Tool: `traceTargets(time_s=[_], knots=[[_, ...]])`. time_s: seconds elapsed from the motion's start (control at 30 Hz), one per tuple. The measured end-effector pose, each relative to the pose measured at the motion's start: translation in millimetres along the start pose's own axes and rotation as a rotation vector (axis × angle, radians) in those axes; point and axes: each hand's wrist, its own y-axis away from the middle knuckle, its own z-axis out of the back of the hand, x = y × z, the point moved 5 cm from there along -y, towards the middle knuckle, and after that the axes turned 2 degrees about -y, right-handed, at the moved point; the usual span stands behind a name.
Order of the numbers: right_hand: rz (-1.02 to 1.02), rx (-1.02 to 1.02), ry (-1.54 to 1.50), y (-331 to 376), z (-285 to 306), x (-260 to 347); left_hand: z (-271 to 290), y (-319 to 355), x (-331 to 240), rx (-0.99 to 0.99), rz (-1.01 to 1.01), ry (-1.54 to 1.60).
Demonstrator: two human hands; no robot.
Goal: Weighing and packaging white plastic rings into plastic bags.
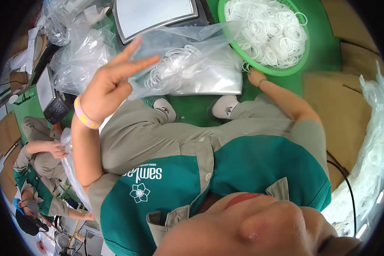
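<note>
My left hand [109, 85] is raised over the left end of a clear plastic bag [217, 79], two fingers stretched out and spread, with nothing visible in it. Inside the bag lies a loose heap of white rings [175, 64]. To its right, a green basket [281, 71] is full of more white rings [271, 32]. My right hand [256, 77] is closed at the basket's near rim; its fingertips are partly hidden there. One loose white ring [246, 67] shows beside those fingers.
Behind the bag stands a scale [155, 17] with a pale platform. Crumpled clear plastic [87, 55] lies at the left, near a second scale [49, 91]. Cardboard [332, 115] and bagged white material [366, 158] are at the right. A co-worker [43, 170] sits at the far left, handling plastic.
</note>
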Motion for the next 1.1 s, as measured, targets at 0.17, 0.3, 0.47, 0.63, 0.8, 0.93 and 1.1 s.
traceTargets(time_s=[0.17,0.3,0.47,0.63,0.8,0.93,1.1], knots=[[-0.247,-0.394,-0.106,-25.8,-6.2,9.5,1.7,-0.7,-5.3,-0.143,0.072,-0.056],[-0.094,-0.308,-0.020,-44.9,-24.8,29.5,3.1,7.4,-1.9,-0.216,0.135,-0.048],[-0.031,-0.252,0.073,-3.6,14.8,20.7,9.1,3.3,-0.9,-0.256,0.107,-0.020],[0.104,-0.168,0.104,28.4,34.4,33.6,9.8,1.6,1.4,-0.272,0.120,-0.006],[0.434,-0.253,-0.002,93.4,110.0,98.2,10.6,6.9,5.3,-0.347,0.126,-0.067],[0.287,-0.630,0.005,67.3,198.5,76.2,10.2,11.6,9.6,-0.399,0.135,-0.111],[0.250,-0.484,0.175,-23.3,146.7,40.9,8.6,9.2,7.1,-0.362,0.136,-0.051]])
